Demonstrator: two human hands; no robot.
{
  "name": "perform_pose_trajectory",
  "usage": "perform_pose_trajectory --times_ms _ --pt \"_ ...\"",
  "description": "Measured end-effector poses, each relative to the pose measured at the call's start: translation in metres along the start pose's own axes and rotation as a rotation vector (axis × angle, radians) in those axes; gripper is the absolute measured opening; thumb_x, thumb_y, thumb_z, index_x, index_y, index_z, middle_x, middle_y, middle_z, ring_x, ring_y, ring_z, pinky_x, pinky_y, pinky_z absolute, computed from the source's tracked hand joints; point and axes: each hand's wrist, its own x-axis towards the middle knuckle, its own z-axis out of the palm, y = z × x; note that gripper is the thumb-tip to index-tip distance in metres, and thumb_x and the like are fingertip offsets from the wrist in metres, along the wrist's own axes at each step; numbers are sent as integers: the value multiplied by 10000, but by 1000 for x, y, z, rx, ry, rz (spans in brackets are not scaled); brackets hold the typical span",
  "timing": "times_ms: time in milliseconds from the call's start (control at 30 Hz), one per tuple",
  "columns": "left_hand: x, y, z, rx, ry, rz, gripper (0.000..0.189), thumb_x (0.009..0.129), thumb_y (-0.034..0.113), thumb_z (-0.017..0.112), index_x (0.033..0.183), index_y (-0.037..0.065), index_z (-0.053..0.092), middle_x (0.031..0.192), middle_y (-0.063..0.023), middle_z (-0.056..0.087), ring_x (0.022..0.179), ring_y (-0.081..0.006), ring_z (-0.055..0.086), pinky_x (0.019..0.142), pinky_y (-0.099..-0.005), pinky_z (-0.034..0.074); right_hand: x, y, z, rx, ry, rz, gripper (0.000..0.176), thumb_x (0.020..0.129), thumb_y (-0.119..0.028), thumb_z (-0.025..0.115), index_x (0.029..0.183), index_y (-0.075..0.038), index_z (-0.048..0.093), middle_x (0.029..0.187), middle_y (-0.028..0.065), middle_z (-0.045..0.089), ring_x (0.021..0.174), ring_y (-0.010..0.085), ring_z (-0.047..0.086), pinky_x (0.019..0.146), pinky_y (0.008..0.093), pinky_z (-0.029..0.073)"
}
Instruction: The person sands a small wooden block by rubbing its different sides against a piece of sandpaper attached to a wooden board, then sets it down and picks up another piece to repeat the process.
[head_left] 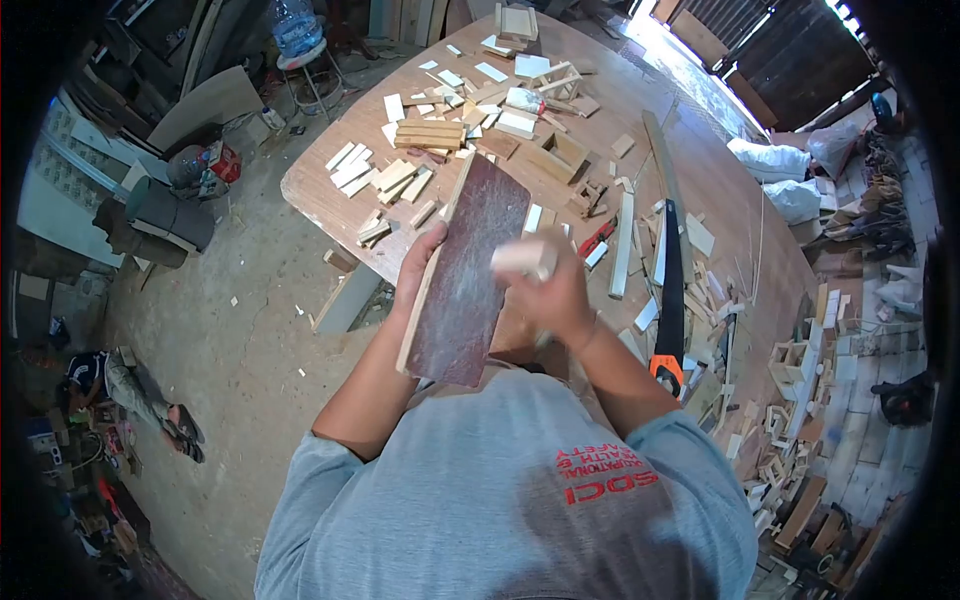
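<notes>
My left hand [418, 262] grips the left edge of a long board with a dark reddish, dusty face [465, 275]. The board is tilted upright in front of my chest. At its right side, my right hand [560, 290] is closed around a small pale wooden block [525, 258], blurred by motion. The block is over or close to the board's right edge; whether they touch cannot be made out.
A wooden table [335, 185] holds scattered offcuts, stacked strips [430, 134], an open wooden box [558, 157] and a handsaw [672, 290] at the right. A person [135, 390] is at the far left. White sacks [790, 200] lie beyond the table.
</notes>
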Motion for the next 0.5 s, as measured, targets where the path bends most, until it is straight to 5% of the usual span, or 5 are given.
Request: perform_pose_trajectory --times_ms 67,267,333,400,500 --pt "8 -2 -15 1 -244 -168 567 961 430 484 1306 -16 543 1166 -239 659 1049 -354 669 956 -477 535 15 17 4 32 135 44 225 756 -113 814 907 -41 663 902 118 639 850 335 616 779 404 481" --pt "13 1 -8 -73 -96 -79 582 958 425 506 1312 -35 533 1193 -255 648 1045 -377 674 926 -480 561 -18 -35 10 -56 -174 -327 228 751 -101 817 902 -45 656 863 132 637 798 348 618 759 412 476" --pt "6 -2 -9 -47 -62 -89 598 954 442 496 1318 -31 531 1205 -262 641 1029 -387 677 903 -500 567 -16 -2 -5 -43 -237 -287 233 750 -92 813 920 -54 658 840 119 635 798 339 616 773 413 479" --pt "7 -5 -27 -22 -115 -170 632 949 473 482 1334 -27 522 1208 -270 637 1006 -392 684 873 -533 571 -8 24 -9 58 43 50 240 747 -105 820 922 -71 660 828 105 628 791 329 610 793 419 480" --pt "22 -10 -35 -67 -123 -206 645 960 470 456 1366 -30 490 1224 -279 624 1017 -416 674 887 -547 561 -1 12 7 100 134 104 247 745 -108 822 932 -69 666 853 102 634 812 314 625 798 415 491"
